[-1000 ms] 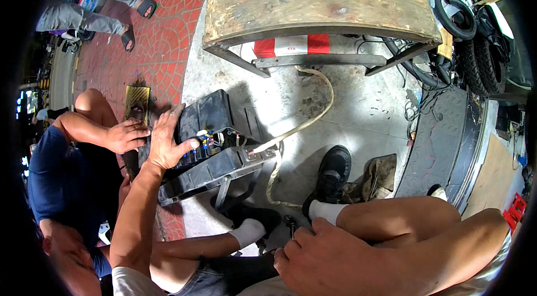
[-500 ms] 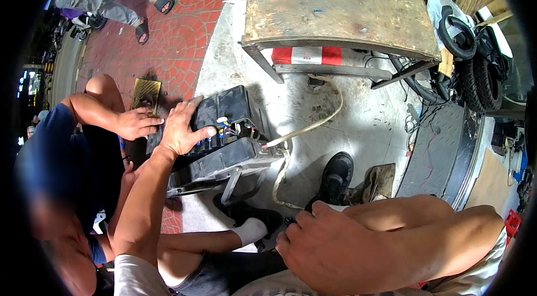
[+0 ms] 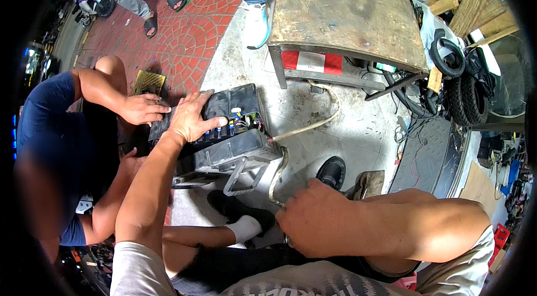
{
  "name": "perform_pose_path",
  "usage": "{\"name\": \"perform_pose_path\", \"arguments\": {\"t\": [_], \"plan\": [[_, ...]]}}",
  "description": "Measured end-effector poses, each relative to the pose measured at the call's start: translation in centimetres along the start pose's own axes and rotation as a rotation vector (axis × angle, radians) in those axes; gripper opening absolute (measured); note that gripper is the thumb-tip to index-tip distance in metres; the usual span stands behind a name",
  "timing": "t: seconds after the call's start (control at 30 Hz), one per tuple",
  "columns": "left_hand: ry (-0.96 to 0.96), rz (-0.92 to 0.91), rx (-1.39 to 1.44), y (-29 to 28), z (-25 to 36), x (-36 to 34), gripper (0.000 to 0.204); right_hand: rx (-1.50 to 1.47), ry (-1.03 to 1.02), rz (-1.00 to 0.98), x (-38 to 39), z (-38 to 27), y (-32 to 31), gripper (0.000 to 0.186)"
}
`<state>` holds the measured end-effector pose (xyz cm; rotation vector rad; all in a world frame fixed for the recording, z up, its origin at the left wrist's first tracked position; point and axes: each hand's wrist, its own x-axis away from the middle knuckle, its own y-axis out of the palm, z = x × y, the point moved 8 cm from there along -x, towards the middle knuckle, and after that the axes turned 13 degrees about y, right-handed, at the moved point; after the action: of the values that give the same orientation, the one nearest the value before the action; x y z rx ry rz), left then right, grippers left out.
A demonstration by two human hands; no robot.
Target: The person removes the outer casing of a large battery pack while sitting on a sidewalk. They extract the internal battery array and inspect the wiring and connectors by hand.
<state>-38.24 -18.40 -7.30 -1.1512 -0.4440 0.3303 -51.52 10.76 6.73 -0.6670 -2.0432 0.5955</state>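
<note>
My left hand (image 3: 190, 118) lies with spread fingers across an open black plastic case (image 3: 232, 148), thumb extended toward its wiring. Blue, yellow and white connectors (image 3: 239, 121) and thin wires show inside the case, right beside that thumb. A metal carrying handle (image 3: 241, 177) juts from the near side. A pale thick cable (image 3: 305, 129) runs off from the case's right end. My right hand (image 3: 316, 219) is closed in front of my right knee, its back toward me. Its fingertips are hidden, and whatever they hold cannot be made out.
A co-worker in dark blue crouches at left, one hand (image 3: 146, 109) at the case's far left end. A worn wooden table (image 3: 347, 10) stands ahead, with tyres (image 3: 472, 97) to its right. My shoe (image 3: 331, 172) is on the floor. Another person in sandals (image 3: 177, 0) is at upper left.
The whole view has shifted, so the case and table appear farther right. My left hand stays spread on the case. My right hand's fingers are now more tucked under.
</note>
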Motion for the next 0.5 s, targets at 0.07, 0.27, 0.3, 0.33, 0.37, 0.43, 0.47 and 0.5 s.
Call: {"name": "perform_pose_path", "arguments": {"t": [0.07, 0.27, 0.3, 0.33, 0.37, 0.43, 0.47, 0.5], "plan": [[-0.018, -0.013, -0.011, -0.1, 0.0, 0.1, 0.108, 0.022, 0.05, -0.041, -0.7, 0.6, -0.2, 0.02], [-0.005, -0.015, -0.019, 0.1, 0.4, 0.5, 0.109, 0.062, 0.102, -0.028, -1.2, 1.2, -0.7, 0.023], [-0.002, -0.012, -0.024, 0.1, 0.5, 0.6, 0.11, 0.062, 0.109, -0.039, -1.2, 1.3, -0.6, 0.024], [0.003, -0.002, -0.024, 0.0, 0.5, 0.6, 0.111, 0.06, 0.109, -0.04, -1.2, 1.4, -0.5, 0.024], [0.005, -0.002, -0.027, 0.0, 0.6, 0.6, 0.112, 0.058, 0.111, -0.043, -1.1, 1.5, -0.4, 0.025], [0.01, -0.001, -0.033, -0.1, 0.8, 0.7, 0.112, 0.057, 0.12, -0.064, -1.0, 1.5, -0.2, 0.025], [0.008, 0.003, -0.029, -0.2, 0.9, 0.8, 0.112, 0.057, 0.126, -0.082, -1.0, 1.6, -0.1, 0.026], [0.005, 0.002, -0.037, -0.2, 0.9, 0.9, 0.112, 0.057, 0.133, -0.101, -1.0, 1.7, 0.0, 0.026]]}}
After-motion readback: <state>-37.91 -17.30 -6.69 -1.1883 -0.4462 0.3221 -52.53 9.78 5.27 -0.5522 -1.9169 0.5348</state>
